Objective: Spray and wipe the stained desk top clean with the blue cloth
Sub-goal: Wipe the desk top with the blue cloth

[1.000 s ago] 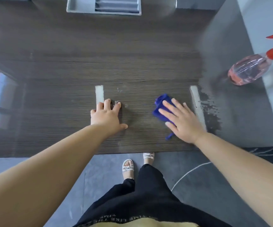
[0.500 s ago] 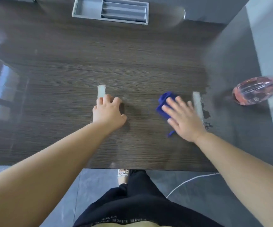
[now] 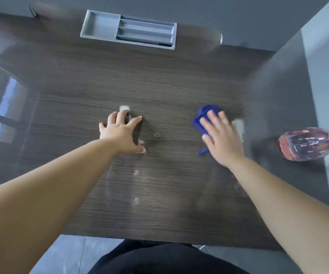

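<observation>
My right hand [image 3: 221, 137] presses flat on the blue cloth [image 3: 204, 117] on the dark wood desk top [image 3: 159, 86]; the cloth sticks out past my fingers at the far side and left. A pale smear [image 3: 238, 126] shows just right of that hand. My left hand [image 3: 123, 131] rests on the desk with fingers spread and nothing in it, its fingertips at a small whitish patch [image 3: 124, 108]. Faint whitish spots [image 3: 136, 200] lie between my arms. The spray bottle [image 3: 305, 144], pink liquid with a red nozzle, lies on its side at the right.
A grey recessed tray [image 3: 98, 26] with slots is set into the desk's far edge. A grey panel [image 3: 278, 95] adjoins the desk at the right, with a pale wall beyond. The desk's near edge is just in front of my dark trousers.
The view has shifted so the desk fills more of the frame. My right hand has slid the cloth over the right pale strip. The left strip now shows only a short end.
</observation>
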Tool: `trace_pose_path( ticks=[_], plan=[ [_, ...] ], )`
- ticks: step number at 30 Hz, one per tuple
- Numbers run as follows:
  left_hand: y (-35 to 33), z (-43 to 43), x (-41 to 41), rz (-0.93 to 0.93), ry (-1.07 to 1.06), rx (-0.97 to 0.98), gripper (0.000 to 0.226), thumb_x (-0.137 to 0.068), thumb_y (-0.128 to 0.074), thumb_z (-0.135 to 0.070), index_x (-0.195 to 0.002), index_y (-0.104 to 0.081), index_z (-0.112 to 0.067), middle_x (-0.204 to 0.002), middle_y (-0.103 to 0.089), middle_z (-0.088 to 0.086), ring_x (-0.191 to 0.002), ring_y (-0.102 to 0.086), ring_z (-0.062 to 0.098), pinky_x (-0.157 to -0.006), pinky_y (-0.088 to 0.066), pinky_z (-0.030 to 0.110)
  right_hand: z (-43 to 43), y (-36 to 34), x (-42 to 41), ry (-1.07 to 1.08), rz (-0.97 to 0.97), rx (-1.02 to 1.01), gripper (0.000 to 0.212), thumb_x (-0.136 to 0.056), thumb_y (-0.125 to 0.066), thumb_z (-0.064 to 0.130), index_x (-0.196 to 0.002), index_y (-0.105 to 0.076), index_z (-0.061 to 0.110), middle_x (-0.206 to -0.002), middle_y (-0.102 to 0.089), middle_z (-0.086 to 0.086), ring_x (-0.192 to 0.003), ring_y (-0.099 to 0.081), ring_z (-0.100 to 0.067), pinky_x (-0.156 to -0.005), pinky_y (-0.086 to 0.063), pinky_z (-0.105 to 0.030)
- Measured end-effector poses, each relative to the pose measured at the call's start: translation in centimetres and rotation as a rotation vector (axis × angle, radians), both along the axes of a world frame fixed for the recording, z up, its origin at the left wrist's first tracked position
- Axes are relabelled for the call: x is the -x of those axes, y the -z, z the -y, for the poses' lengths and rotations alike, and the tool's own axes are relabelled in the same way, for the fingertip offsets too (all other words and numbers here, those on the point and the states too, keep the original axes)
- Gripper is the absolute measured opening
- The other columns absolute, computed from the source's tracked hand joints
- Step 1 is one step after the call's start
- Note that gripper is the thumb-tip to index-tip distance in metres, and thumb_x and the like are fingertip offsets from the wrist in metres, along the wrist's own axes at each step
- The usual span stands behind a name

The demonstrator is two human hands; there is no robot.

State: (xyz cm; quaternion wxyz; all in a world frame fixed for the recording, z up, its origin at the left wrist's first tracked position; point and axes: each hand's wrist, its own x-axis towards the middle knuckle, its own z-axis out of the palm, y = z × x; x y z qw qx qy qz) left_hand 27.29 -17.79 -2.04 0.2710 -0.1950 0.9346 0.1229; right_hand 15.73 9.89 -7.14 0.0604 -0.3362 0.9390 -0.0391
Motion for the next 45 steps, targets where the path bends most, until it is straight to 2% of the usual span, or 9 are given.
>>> trace_pose_path(
  ticks=[4,11,17,19,24,26,33,41,45],
  plan=[
    [-0.1,-0.2,0.4,0.025,0.012,0.009,0.103,-0.063,-0.072,-0.064,-0.146,-0.014,-0.042,-0.155,0.001,0.003,-0.142,0.001,0.032,-0.11,-0.017,0.062,6.8,-0.5,2.2,0.477,0.053,0.012,0.055,-0.1,-0.029,0.042,-0.151,-0.018,0.023,-0.16,-0.005,-0.003,-0.146,0.001,-0.03,-0.116,-0.009,-0.053],
    [0.0,0.0,0.6,0.044,0.019,0.02,0.102,-0.065,-0.071,-0.064,-0.146,-0.013,-0.04,-0.155,0.0,0.004,-0.141,0.001,0.032,-0.11,-0.016,0.063,4.7,0.1,1.0,-0.615,0.026,0.012,0.05,-0.095,-0.034,0.041,-0.142,-0.04,0.026,-0.153,-0.031,-0.002,-0.141,-0.026,-0.03,-0.11,-0.021,-0.055],
    [0.1,-0.2,0.8,0.029,-0.015,0.0,0.103,-0.06,-0.075,-0.062,-0.144,-0.019,-0.039,-0.152,-0.005,0.003,-0.14,-0.003,0.031,-0.108,-0.019,0.064,8.4,-0.5,8.9,0.406,0.049,0.057,0.053,-0.1,-0.03,0.039,-0.15,-0.022,0.024,-0.16,-0.008,-0.001,-0.146,-0.001,-0.029,-0.115,-0.01,-0.054],
    [0.0,-0.3,0.8,0.029,-0.034,-0.007,0.103,-0.059,-0.077,-0.06,-0.144,-0.021,-0.039,-0.151,-0.007,0.002,-0.139,-0.004,0.031,-0.108,-0.019,0.064,12.4,-0.8,7.7,0.465,0.092,0.056,0.055,-0.101,-0.028,0.04,-0.152,-0.016,0.023,-0.16,-0.002,-0.003,-0.146,0.004,-0.029,-0.116,-0.007,-0.053],
    [-0.3,0.7,1.6,-0.1,-0.182,-0.066,0.08,-0.064,-0.076,-0.049,-0.134,-0.039,-0.037,-0.144,-0.024,-0.001,-0.132,-0.017,0.027,-0.105,-0.033,0.049,13.1,0.3,2.8,-0.482,0.062,0.019,0.055,-0.095,-0.023,0.042,-0.145,-0.035,0.025,-0.156,-0.025,-0.003,-0.144,-0.018,-0.03,-0.111,-0.021,-0.055],
    [-0.7,2.0,2.1,-0.148,-0.209,-0.007,0.085,-0.062,-0.077,-0.051,-0.135,-0.037,-0.036,-0.144,-0.025,0.002,-0.133,-0.018,0.029,-0.105,-0.031,0.045,10.6,0.4,5.7,-0.626,0.017,0.016,0.051,-0.093,-0.03,0.041,-0.14,-0.044,0.026,-0.151,-0.035,-0.002,-0.14,-0.029,-0.031,-0.107,-0.025,-0.058],
    [-0.2,5.2,3.1,0.049,-0.324,0.003,0.128,-0.044,-0.083,-0.063,-0.146,-0.008,-0.043,-0.153,-0.001,0.0,-0.142,0.003,0.031,-0.108,-0.019,0.064,16.0,-0.8,11.6,0.397,0.083,0.002,0.054,-0.101,-0.025,0.039,-0.152,-0.012,0.026,-0.16,0.002,0.001,-0.146,0.007,-0.028,-0.116,-0.006,-0.054],
    [0.0,5.3,3.5,0.061,-0.306,0.027,0.13,-0.042,-0.083,-0.064,-0.146,-0.009,-0.04,-0.153,-0.003,0.002,-0.14,-0.002,0.034,-0.105,-0.021,0.068,15.4,-0.3,7.8,-0.634,-0.017,0.002,0.049,-0.094,-0.034,0.04,-0.139,-0.046,0.026,-0.15,-0.037,-0.002,-0.138,-0.032,-0.031,-0.104,-0.023,-0.066],
    [-0.1,5.5,3.8,0.063,-0.31,0.004,0.13,-0.042,-0.085,-0.061,-0.146,-0.011,-0.039,-0.153,-0.003,0.003,-0.14,-0.002,0.035,-0.105,-0.019,0.069,14.0,-0.6,13.4,0.009,0.025,-0.063,0.051,-0.099,-0.027,0.04,-0.148,-0.026,0.027,-0.159,-0.015,0.0,-0.145,-0.008,-0.03,-0.113,-0.009,-0.059]
  ],
)
